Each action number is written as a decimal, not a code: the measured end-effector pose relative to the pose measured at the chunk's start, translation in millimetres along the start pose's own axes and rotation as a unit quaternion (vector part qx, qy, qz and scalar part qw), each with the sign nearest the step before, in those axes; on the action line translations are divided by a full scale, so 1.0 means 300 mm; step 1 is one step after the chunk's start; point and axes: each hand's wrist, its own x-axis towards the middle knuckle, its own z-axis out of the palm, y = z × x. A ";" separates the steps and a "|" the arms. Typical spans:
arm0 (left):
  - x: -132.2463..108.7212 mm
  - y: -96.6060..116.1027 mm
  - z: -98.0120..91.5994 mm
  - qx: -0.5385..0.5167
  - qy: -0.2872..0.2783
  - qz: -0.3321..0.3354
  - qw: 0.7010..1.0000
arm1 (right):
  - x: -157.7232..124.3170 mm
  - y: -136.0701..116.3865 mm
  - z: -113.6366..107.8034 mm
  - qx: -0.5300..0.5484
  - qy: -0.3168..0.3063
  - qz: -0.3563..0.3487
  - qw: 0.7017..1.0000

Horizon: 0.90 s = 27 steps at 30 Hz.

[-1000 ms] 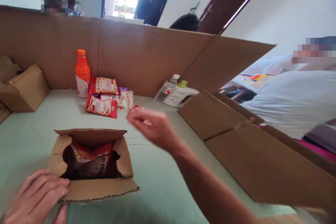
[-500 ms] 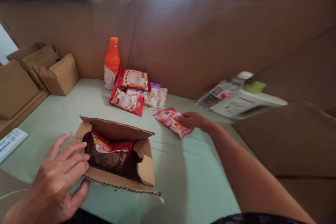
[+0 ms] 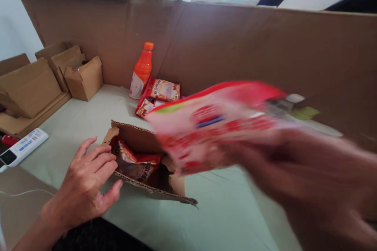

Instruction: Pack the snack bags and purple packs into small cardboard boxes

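Note:
My right hand (image 3: 265, 164), blurred by motion, grips a pink and red snack packet (image 3: 212, 125) and holds it up in front of me, over the right side of a small open cardboard box (image 3: 153, 190). The packet hides part of the box's back wall and right end. At the box's left front corner is my left hand (image 3: 91, 176), fingertips over the edge and thumb against the front wall. Inside the box lies a red and brown snack packet (image 3: 138, 166), crumpled against the left end.
An orange drink bottle (image 3: 143, 70) stands behind, beside red snack packets (image 3: 165, 89). Cardboard boxes (image 3: 85, 80) are grouped at the left, near a white device (image 3: 28, 147) with a cable. A tall cardboard wall (image 3: 235, 47) closes the back. Bottles at right are partly hidden.
My right hand has lifted the pink packet off the table and brought it up and closer to me. The view has shifted, while my left hand stays at the box's corner.

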 end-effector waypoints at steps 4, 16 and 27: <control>-0.027 0.004 -0.005 0.000 0.015 -0.008 1.000 | 0.057 -0.180 0.192 0.043 -0.314 -0.217 0.923; -0.096 -0.069 -0.001 -0.059 0.061 -0.045 0.995 | 0.059 -0.147 0.097 0.098 -0.374 -0.112 0.916; -0.076 -0.114 0.117 -0.045 0.063 -0.126 0.989 | -0.276 -0.071 0.225 -0.017 -0.098 -0.070 0.993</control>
